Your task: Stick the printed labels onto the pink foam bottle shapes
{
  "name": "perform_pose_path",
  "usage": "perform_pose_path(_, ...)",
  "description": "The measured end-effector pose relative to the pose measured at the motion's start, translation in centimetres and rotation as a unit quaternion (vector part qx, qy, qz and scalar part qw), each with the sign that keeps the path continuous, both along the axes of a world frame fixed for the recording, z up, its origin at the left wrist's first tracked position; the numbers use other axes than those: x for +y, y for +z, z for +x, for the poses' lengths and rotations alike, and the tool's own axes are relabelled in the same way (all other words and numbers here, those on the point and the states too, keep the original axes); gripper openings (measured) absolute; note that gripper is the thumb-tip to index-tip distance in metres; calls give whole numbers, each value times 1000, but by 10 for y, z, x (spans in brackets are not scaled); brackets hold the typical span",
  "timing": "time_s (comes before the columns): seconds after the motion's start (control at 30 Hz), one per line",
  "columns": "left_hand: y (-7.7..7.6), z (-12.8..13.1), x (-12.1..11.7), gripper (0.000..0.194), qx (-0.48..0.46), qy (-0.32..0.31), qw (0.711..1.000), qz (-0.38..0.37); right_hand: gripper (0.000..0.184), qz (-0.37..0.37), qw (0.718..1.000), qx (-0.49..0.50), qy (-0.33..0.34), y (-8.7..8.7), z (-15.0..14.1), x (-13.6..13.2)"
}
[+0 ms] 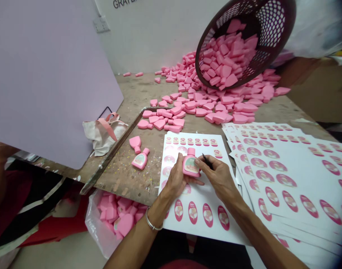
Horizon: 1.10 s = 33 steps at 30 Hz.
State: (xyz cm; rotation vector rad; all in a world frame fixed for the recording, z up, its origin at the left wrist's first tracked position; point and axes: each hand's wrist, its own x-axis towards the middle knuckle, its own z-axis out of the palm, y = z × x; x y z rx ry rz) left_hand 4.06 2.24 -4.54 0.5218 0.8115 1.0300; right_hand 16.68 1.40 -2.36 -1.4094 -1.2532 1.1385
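Note:
My left hand (175, 177) is closed round a small pink bottle-shaped piece (191, 172), cap end up, with a pale green label on its front. My right hand (218, 173) grips a thin black pointed tool (207, 161), perhaps a pen or knife, while its thumb and fingers touch the label's right edge. Both hands are above a white sticker sheet (200, 228) printed with pink ovals and small rectangular labels. To the left lie a labelled pink bottle (140, 159) and a plain one (135, 143).
A tipped brown basket (288, 22) spills many pink pieces (187, 104) across the table's back. More sticker sheets (297, 157) are piled at right. At left are a wooden strip (112, 153), a cloth bag (99, 134), a pale panel (53, 74), a plastic bag (94, 220) of pieces and another person's arm (1, 157).

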Motion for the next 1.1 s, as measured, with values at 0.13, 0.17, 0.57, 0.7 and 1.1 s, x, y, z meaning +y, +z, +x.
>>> perform_pose_path(0.13,1,0,0,60,0,-3,1000,-2,32,3,1000,-3,-2,0,-1,1)
perform_pose_path(0.17,1,0,0,60,-1,-5,1000,-3,32,3,1000,-5,-2,0,-1,1)
perform_pose_path(0.57,6,-1,0,57,-34,-28,999,9,33,8,1000,-5,0,-1,-2,2)
perform_pose_path(0.7,9,-2,-3,39,-17,-43,997,64,36,16,1000,-25,2,-2,-3,0)
perform_pose_path(1.1,28,-7,-23,42,-21,-125,988,89,85,32,990,-128,-41,-1,17,16)
